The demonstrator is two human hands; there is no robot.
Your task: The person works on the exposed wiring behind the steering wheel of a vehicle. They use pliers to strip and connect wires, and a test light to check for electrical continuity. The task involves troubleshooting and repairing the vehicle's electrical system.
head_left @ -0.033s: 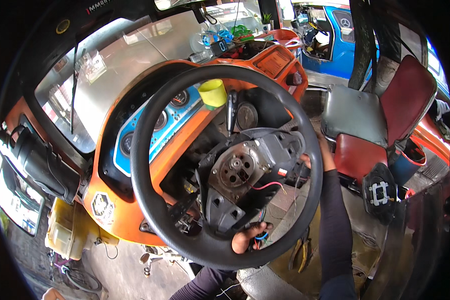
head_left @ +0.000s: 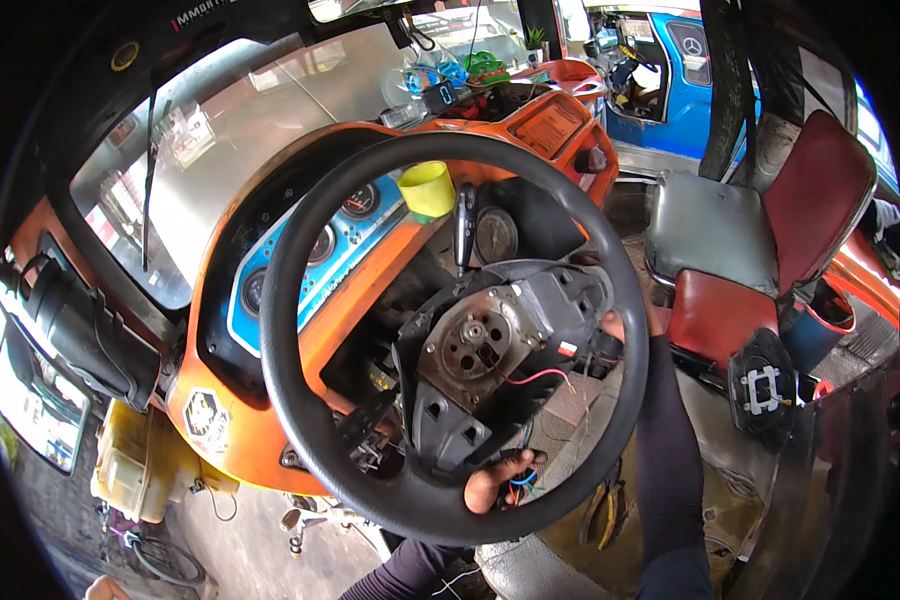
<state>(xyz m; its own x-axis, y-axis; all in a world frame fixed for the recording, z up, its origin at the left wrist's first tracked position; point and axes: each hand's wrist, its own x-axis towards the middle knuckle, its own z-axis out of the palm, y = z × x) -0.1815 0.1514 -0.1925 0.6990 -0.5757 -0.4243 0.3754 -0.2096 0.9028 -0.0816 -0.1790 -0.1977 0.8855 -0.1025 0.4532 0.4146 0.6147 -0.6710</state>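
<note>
Seeing a black steering wheel (head_left: 282,320) filling the middle of the view, standing in front of an orange dashboard (head_left: 365,300). Finding a bare metal hub plate (head_left: 470,345) showing at its centre, with a pink wire (head_left: 522,382) trailing from it toward the right. Noting the left hand (head_left: 490,484) reaching up behind the lower rim, showing digits inside it just beside some coloured wires (head_left: 521,480); not being able to tell whether closing on the rim. Noting the right hand (head_left: 611,324) lying mostly hidden behind the right rim, showing only fingertips inside; again not being able to tell its grip. Spotting a black stalk (head_left: 464,225) rising above the hub, near a yellow cup (head_left: 425,180) and a blue gauge panel (head_left: 320,250). Below the lower right rim, seeing yellow-and-black pliers (head_left: 594,515) lying near the right sleeve (head_left: 670,440). Farther right, finding a black pad (head_left: 765,390) bearing a pale metal bracket, lying close to a red seat cushion (head_left: 710,318). At lower left, noting a yellowish plastic tank (head_left: 130,460); beyond the dashboard, a blue vehicle (head_left: 680,90) showing at upper right.
</note>
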